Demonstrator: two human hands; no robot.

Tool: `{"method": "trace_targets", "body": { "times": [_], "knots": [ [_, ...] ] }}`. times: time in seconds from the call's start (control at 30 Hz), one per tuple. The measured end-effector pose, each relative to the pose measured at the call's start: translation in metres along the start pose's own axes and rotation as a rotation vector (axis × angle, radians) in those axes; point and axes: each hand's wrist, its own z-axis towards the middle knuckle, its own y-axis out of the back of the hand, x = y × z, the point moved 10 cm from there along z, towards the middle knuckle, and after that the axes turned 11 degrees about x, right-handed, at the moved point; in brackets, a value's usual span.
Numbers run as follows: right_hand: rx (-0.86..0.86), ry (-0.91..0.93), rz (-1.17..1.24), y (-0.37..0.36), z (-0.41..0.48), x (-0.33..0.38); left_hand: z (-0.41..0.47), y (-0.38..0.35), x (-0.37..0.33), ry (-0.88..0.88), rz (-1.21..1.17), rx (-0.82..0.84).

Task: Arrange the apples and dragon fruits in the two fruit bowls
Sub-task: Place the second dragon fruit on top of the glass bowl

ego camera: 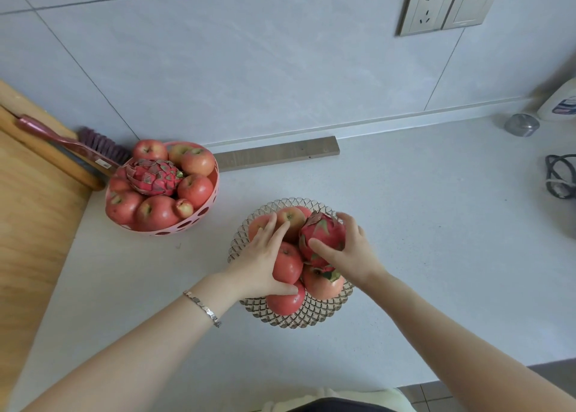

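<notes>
A clear faceted glass bowl (307, 316) sits in front of me with several red apples (285, 301) heaped in it. On top of that heap lies a pink dragon fruit (324, 234); my right hand (349, 249) grips it, thumb on the near side and fingers over the far side. My left hand (265, 256) lies across the apples on the bowl's left, fingers straight and the thumb pressed to a front apple. Further back on the left, a pink perforated bowl (187, 226) carries several apples (154, 212) and a second dragon fruit (152, 178).
A wooden board (34, 206) covers the counter's left side, with a purple brush (93, 145) resting on it by the wall. A grey strip (277, 154) lies along the wall. At right are a small metal cap (522, 125), a white bottle (561, 101) and a black cable (559, 176).
</notes>
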Motion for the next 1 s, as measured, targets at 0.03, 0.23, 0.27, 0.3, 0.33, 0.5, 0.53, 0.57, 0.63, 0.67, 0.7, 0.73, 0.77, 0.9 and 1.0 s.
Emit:
{"method": "trace_targets", "body": {
  "times": [0.03,0.23,0.27,0.3,0.33,0.5,0.53,0.57,0.63,0.67,0.7,0.73,0.77,0.9,1.0],
  "knots": [
    [0.006,-0.010,-0.018,-0.004,0.000,-0.001,-0.001,-0.001,0.002,-0.002,-0.016,-0.003],
    [0.030,0.042,-0.182,-0.004,0.002,0.006,-0.002,-0.001,0.003,-0.018,-0.085,-0.033],
    [0.033,0.032,-0.212,-0.004,0.003,0.006,-0.002,-0.002,0.003,-0.019,-0.092,-0.030],
    [0.037,0.017,-0.233,-0.006,0.005,0.005,-0.002,-0.002,0.003,-0.022,-0.094,-0.026],
    [0.051,-0.001,-0.246,-0.007,0.008,0.004,-0.003,-0.002,0.003,-0.021,-0.091,-0.024],
    [0.157,-0.004,0.124,-0.001,0.006,-0.007,-0.009,0.000,0.019,0.060,-0.018,-0.074],
    [0.107,-0.021,0.194,0.007,0.003,-0.013,-0.013,0.002,0.026,0.087,-0.064,-0.115],
    [0.049,-0.057,0.226,0.015,0.001,-0.025,-0.017,0.005,0.036,0.121,-0.149,-0.167],
    [-0.035,-0.181,0.250,0.023,-0.004,-0.055,-0.025,0.003,0.061,0.220,-0.388,-0.278],
    [-0.032,-0.260,0.283,0.021,-0.007,-0.071,-0.027,-0.006,0.078,0.305,-0.537,-0.295],
    [0.008,-0.341,0.340,0.011,-0.010,-0.086,-0.028,-0.021,0.095,0.407,-0.752,-0.286],
    [0.070,-0.414,0.424,-0.002,-0.014,-0.097,-0.028,-0.044,0.107,0.507,-1.030,-0.239],
    [0.133,-0.469,0.524,-0.017,-0.017,-0.104,-0.028,-0.070,0.110,0.593,-1.303,-0.161],
    [0.198,-0.493,0.728,-0.047,-0.014,-0.096,-0.029,-0.096,0.088,0.629,-1.705,-0.053],
    [0.185,-0.495,0.737,-0.047,-0.001,-0.091,-0.022,-0.093,0.087,0.613,-1.706,-0.069]
  ]
}}
